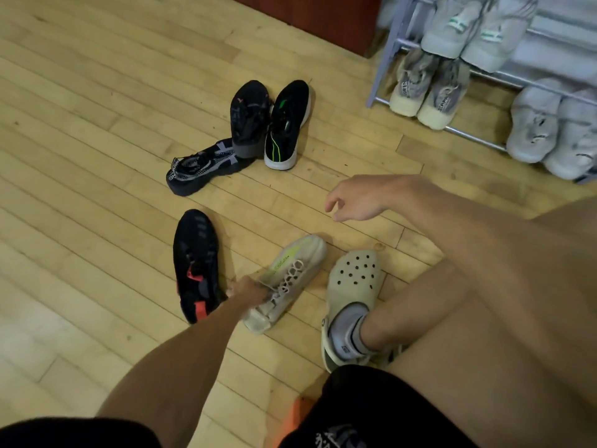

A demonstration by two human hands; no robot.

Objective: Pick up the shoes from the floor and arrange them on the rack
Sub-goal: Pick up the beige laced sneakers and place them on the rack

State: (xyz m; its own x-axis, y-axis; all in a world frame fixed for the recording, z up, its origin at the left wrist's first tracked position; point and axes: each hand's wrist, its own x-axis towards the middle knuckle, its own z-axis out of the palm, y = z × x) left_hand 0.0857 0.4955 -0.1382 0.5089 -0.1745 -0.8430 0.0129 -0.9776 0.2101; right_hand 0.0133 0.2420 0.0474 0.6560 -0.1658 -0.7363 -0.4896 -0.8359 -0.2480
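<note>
On the wooden floor lies a cream sneaker [290,273] with a yellow-green stripe, and my left hand [247,291] is closed on its collar. A black sneaker with red marks [195,263] rests just left of it. Farther off, three dark shoes cluster together: a black and grey one [203,166] on its side, a black one [248,116] leaning on it, and a black one with green lines [287,124]. My right hand [358,197] hovers empty above the floor, fingers loosely apart. The metal shoe rack [387,53] stands at the upper right.
The rack holds several pale grey and cream sneakers [429,88] on two tiers. My foot in a cream perforated clog [353,279] is planted right of the cream sneaker. A dark red-brown cabinet [316,17] stands behind, left of the rack.
</note>
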